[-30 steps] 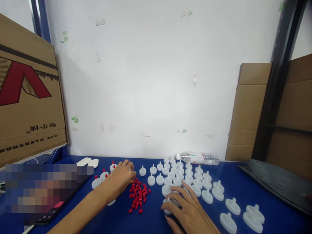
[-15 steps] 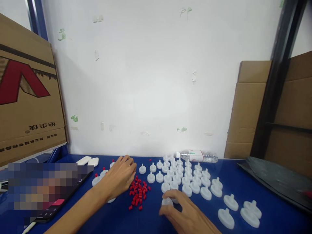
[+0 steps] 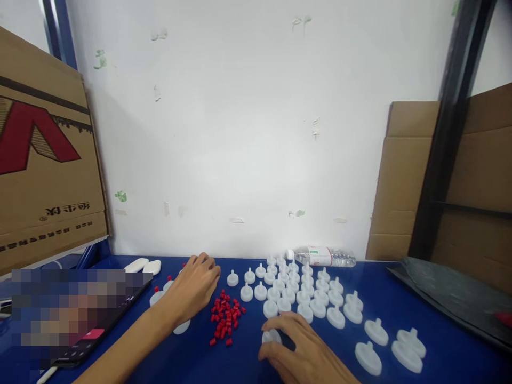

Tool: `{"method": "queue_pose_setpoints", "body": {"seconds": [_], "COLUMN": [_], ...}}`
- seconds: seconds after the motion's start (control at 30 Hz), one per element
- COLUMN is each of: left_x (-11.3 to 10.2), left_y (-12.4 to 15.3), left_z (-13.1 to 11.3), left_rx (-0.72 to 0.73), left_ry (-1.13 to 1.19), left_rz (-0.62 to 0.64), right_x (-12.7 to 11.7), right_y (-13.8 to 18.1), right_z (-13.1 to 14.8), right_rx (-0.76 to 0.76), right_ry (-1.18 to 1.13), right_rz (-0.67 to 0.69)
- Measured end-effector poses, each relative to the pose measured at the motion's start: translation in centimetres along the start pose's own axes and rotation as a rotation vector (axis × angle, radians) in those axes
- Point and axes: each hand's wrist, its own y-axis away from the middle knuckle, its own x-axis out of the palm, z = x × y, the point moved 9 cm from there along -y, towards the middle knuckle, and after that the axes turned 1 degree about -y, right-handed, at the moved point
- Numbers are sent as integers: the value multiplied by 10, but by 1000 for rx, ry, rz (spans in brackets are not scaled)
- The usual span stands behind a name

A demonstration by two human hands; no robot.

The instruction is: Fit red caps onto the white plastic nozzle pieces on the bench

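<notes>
My left hand point(image 3: 196, 285) hangs palm down left of the pile of small red caps point(image 3: 227, 316). Its fingers curl downward, and whatever they hold is hidden. White round lids with a spout point(image 3: 157, 296), some with red caps on their tips, sit beside and behind this hand, and another white lid point(image 3: 182, 327) shows partly under its wrist. Nearer to me, my right hand point(image 3: 294, 341) has thumb and forefinger around one white spouted lid point(image 3: 272, 336). Several rows of uncapped white spouted lids point(image 3: 305, 312) stand on the blue table beyond my right hand.
A phone point(image 3: 120, 314) with a blurred screen lies at the left, near two white rounded objects point(image 3: 152, 267). At the back, a clear bottle point(image 3: 322, 256) rests on its side by the wall. Dark plastic sheeting point(image 3: 452, 298) lies right; a carton point(image 3: 48, 160) stands left.
The view has shifted slightly. Both hands stay almost where they were, the left edging a little left; the right keeps its fingers around the same white lid.
</notes>
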Motion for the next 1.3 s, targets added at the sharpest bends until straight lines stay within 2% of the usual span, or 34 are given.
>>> {"method": "queue_pose_setpoints", "body": {"seconds": [0.27,0.47,0.73,1.1,1.3], "left_x": [1,2,9,28,32], "left_y": [2,3,5,8,8], "left_z": [-2,-5,-5,-6,-9], "left_rx": [4,17,30,92,111], "left_ry": [2,14,39,88,95], "left_rz": [-8,-5,-7,20,29], "right_x": [1,1,6,9,8], "right_y": [2,1,1,1,1], "right_z": [2,1,-2,-5,-3], "right_rx": [-17,-11,19,22,15], "right_ry": [-2,-7,-14,-39,-30], "right_rz": [-54,-23,94,149,121]}}
